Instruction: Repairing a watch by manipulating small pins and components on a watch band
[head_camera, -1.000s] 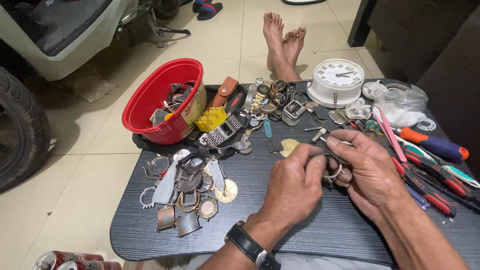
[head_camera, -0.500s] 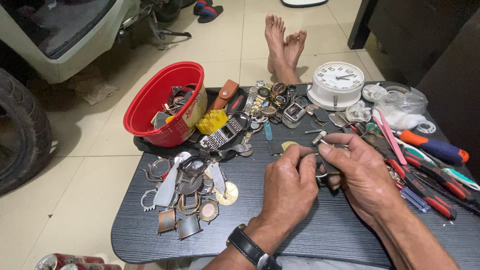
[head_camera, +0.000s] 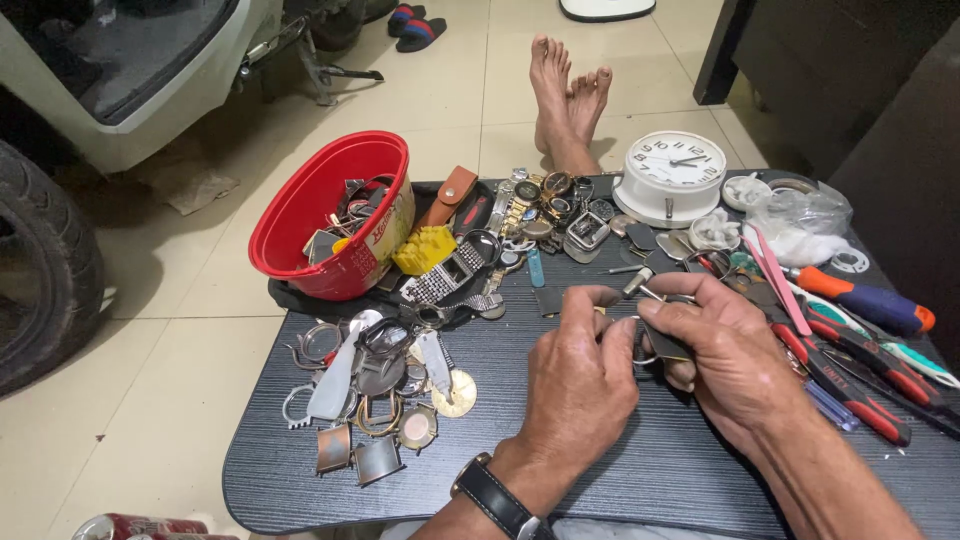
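Note:
Both my hands work together over the middle of a dark wood-grain table (head_camera: 560, 470). My right hand (head_camera: 735, 350) grips a small dark watch part with a round metal ring (head_camera: 650, 345) showing between the fingers. My left hand (head_camera: 580, 375), with a black wristwatch on its wrist, pinches a thin tool whose tip points at that part; most of the tool is hidden by the fingers. To the left lies a heap of watch cases and bezels (head_camera: 385, 385). Further back lie assembled watches and metal bands (head_camera: 520, 215).
A tipped red plastic bowl (head_camera: 310, 220) with watch parts sits at the table's back left. A white round clock (head_camera: 672, 172) stands at the back. Screwdrivers and pliers (head_camera: 860, 340) and a clear plastic bag (head_camera: 800, 220) crowd the right side. Someone's bare feet (head_camera: 565, 100) rest beyond the table.
My two hands have stayed together over the table middle, shifting the small part slightly between the fingers. Nothing else on the table has moved.

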